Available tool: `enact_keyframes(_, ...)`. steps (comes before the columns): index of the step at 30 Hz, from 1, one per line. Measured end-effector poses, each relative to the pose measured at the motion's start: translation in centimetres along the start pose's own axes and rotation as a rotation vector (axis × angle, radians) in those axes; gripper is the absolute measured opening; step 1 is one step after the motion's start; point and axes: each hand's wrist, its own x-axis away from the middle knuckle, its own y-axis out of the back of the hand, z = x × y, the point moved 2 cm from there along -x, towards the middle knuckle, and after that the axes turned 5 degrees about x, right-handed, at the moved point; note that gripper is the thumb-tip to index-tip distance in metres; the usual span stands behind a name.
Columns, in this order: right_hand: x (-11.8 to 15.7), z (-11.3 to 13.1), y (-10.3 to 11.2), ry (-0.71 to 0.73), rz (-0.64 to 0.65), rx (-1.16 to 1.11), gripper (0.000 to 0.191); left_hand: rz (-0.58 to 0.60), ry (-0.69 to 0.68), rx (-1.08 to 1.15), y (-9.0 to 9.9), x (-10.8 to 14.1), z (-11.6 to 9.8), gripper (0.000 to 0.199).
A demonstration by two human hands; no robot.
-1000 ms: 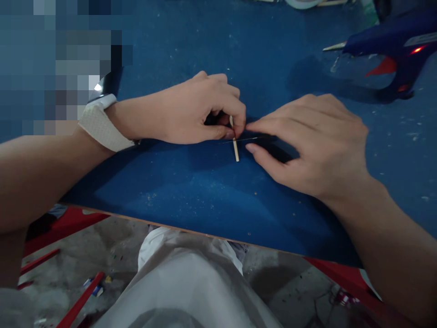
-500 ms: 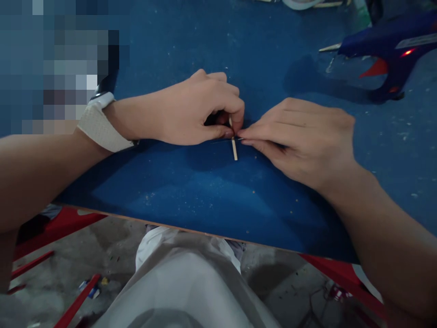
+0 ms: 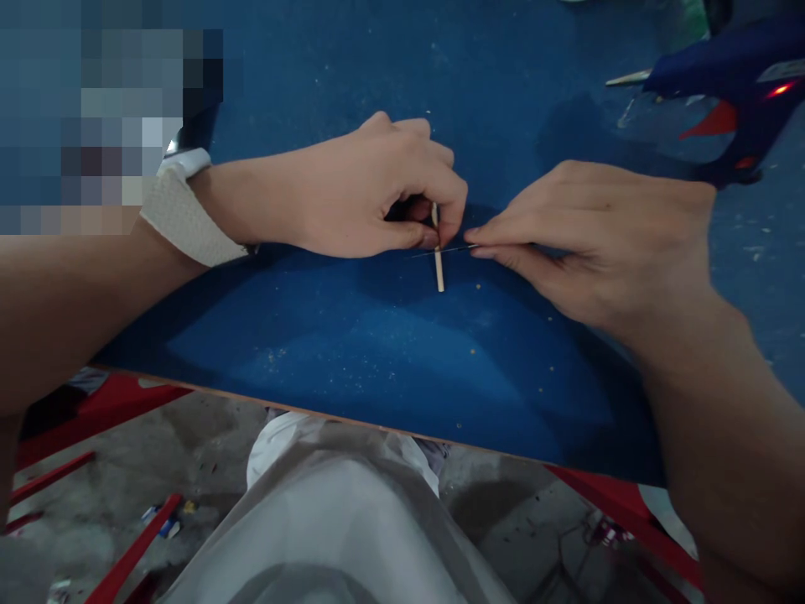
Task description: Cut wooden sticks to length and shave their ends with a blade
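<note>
My left hand (image 3: 383, 193) is closed in a pinch on a short, pale wooden stick (image 3: 439, 273), whose lower end sticks out below the thumb. Across the stick runs a thin wire-like strand (image 3: 454, 248); whether it is thread or wire I cannot tell. Thumb and forefinger of my right hand (image 3: 604, 235) are pressed together on the strand's right part, a short way from the stick. Both hands are low over the blue tabletop (image 3: 377, 344).
A blue glue gun (image 3: 704, 71) with a red trigger and a lit red light stands at the upper right, nozzle pointing left. The table's front edge (image 3: 327, 417) runs just before my lap. Red stool-like frames (image 3: 135, 549) are below.
My right hand has moved right, away from the stick, and more of the strand shows between the hands. The left hand still grips the stick. The view has shifted slightly.
</note>
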Motion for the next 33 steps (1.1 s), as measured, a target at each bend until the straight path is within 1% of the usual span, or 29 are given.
enact_keyframes(2, -0.1, 0.1, -0.1, -0.02, 0.013, -0.006, 0.011, 0.03, 0.038, -0.011, 0.1, 0.0, -0.4, 0.041)
enact_keyframes(4, 0.0, -0.1, 0.3, -0.03, 0.017, -0.018, 0.01, 0.047, 0.06, -0.015, 0.3, 0.0, -0.8, 0.045)
enact_keyframes(7, 0.6, -0.9, 1.0, -0.058, 0.045, -0.032, 0.012, 0.05, 0.067, -0.01, 0.4, 0.0, -1.2, 0.046)
enact_keyframes(10, 0.9, -1.5, 1.1, -0.06, 0.041, -0.044, 0.016, 0.039, 0.073, -0.01, 0.3, 0.0, -1.3, 0.047)
enact_keyframes(14, 0.3, -0.8, 0.0, 0.005, -0.007, -0.035, 0.018, 0.022, 0.058, -0.017, 0.2, 0.0, -1.1, 0.046)
enact_keyframes(16, 0.0, -0.4, -0.3, 0.0, -0.002, -0.009, 0.017, 0.02, 0.051, -0.022, 0.2, 0.0, -0.9, 0.043)
enact_keyframes(20, 0.1, -0.6, 0.3, -0.05, 0.018, -0.029, 0.012, 0.03, 0.051, -0.014, 0.2, 0.1, -0.8, 0.039)
enact_keyframes(24, 0.7, -1.3, 0.8, -0.072, 0.032, -0.037, 0.008, 0.007, 0.051, -0.008, 0.3, 0.2, -0.7, 0.037)
enact_keyframes(29, 0.8, -0.9, 0.3, -0.028, -0.008, -0.009, 0.015, 0.017, 0.055, -0.024, 0.2, 0.1, -0.7, 0.039)
enact_keyframes(33, 0.1, -0.1, -0.5, 0.027, -0.005, -0.006, 0.022, 0.002, 0.05, -0.046, 0.1, 0.2, -0.7, 0.038)
